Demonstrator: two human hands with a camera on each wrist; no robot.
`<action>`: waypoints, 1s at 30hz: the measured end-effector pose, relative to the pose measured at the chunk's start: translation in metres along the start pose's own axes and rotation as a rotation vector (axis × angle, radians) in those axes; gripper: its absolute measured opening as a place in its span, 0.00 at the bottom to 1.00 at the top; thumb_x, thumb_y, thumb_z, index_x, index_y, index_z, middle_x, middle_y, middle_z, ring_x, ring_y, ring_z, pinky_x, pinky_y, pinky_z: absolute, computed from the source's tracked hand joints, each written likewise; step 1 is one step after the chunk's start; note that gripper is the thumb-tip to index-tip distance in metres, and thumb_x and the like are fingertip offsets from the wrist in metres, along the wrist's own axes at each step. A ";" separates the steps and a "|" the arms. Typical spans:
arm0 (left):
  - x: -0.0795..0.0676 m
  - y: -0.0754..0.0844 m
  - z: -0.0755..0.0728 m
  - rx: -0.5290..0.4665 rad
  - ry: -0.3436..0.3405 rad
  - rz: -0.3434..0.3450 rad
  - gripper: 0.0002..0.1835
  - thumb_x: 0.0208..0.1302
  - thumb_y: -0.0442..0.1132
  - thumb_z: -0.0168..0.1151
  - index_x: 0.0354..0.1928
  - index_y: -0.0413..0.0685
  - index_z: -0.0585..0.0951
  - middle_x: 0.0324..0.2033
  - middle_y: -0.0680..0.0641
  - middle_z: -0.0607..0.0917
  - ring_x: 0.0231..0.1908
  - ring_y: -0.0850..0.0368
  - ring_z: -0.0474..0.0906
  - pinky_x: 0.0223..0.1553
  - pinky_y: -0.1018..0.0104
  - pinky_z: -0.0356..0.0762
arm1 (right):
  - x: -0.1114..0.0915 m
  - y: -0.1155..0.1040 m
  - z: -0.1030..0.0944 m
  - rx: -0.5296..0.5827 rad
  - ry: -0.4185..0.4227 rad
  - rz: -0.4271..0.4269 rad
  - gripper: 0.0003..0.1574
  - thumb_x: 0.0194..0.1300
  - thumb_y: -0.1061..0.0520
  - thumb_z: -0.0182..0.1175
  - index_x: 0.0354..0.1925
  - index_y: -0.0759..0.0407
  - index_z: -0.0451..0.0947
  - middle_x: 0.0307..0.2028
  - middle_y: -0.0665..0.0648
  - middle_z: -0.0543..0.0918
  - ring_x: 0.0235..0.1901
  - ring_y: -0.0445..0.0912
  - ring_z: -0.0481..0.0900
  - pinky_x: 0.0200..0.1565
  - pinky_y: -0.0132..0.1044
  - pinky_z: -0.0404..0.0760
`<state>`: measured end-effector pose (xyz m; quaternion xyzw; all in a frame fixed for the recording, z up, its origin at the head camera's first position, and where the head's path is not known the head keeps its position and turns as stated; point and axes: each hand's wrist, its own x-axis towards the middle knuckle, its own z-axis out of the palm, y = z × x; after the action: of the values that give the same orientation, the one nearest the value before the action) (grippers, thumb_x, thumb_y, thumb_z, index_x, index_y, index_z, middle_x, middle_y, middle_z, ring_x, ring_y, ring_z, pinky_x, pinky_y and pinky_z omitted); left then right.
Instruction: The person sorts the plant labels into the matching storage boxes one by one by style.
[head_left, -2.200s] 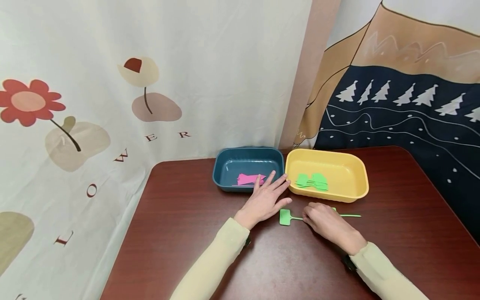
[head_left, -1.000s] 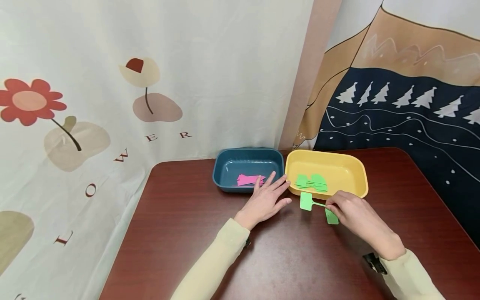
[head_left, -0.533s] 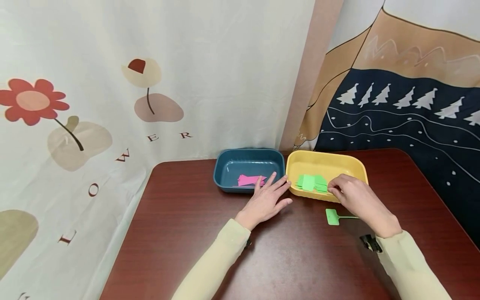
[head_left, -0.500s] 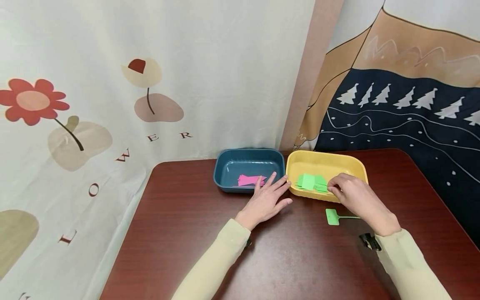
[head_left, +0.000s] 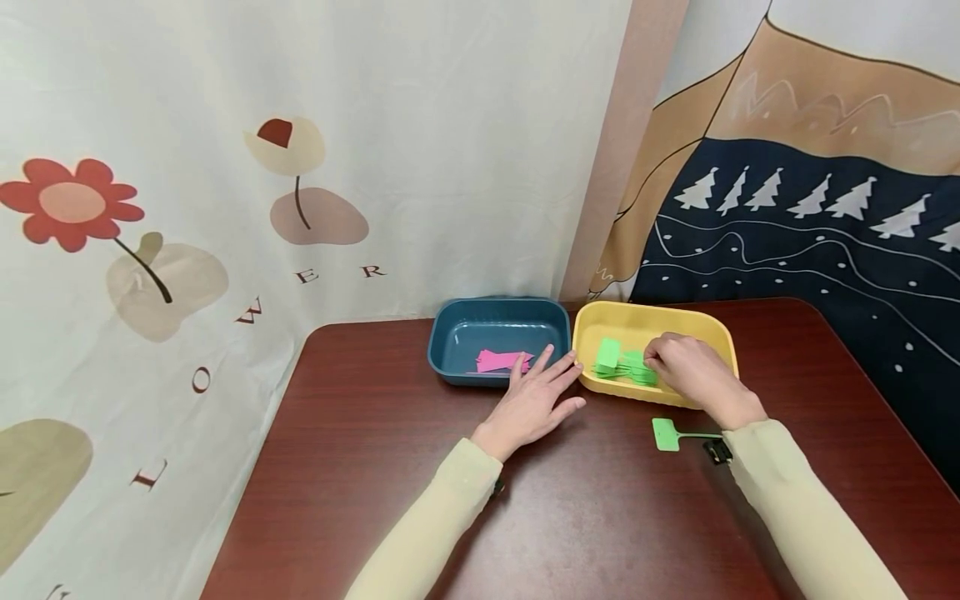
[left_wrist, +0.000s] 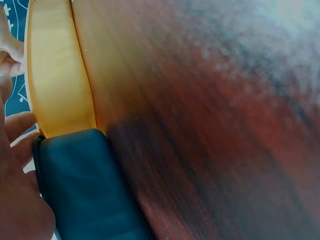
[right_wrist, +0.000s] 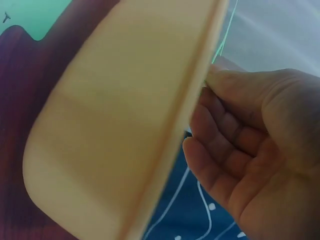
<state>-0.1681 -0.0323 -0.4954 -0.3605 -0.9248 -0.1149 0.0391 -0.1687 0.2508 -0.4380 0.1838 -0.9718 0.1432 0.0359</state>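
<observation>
My right hand (head_left: 693, 375) is over the yellow basin (head_left: 675, 321), thumb and fingertips pinching a flat green tag (head_left: 608, 355) by its thin stem. Beneath it several more green tags (head_left: 639, 378) lie in the basin. In the right wrist view the right hand (right_wrist: 260, 135) is beside the basin's wall (right_wrist: 110, 115), with a sliver of green stem (right_wrist: 220, 46) by its thumb. My left hand (head_left: 525, 408) has its fingers spread and touches the near rims of both the dark blue basin (head_left: 450, 321) and the yellow one. Pink tags (head_left: 497, 360) lie inside the blue basin.
One more green tag (head_left: 666, 434) lies on the brown table (head_left: 570, 517) in front of the yellow basin, its stem reaching under the right wrist. The two basins stand side by side at the table's back edge, close to a printed curtain (head_left: 450, 167).
My right hand lifted the left-hand green tag off the table and carried it over the yellow basin. Since half a second ago it moved slightly left and back. The left hand stayed put.
</observation>
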 end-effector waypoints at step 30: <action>0.000 0.000 0.001 -0.008 0.010 0.002 0.33 0.79 0.65 0.44 0.77 0.58 0.69 0.79 0.56 0.62 0.79 0.43 0.52 0.72 0.30 0.49 | -0.018 0.004 -0.002 0.061 0.051 0.080 0.19 0.68 0.56 0.70 0.51 0.67 0.84 0.44 0.63 0.84 0.44 0.56 0.80 0.49 0.56 0.81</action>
<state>-0.1681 -0.0322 -0.4967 -0.3610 -0.9238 -0.1205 0.0425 -0.1534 0.2612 -0.4394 0.1420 -0.9724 0.1786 0.0491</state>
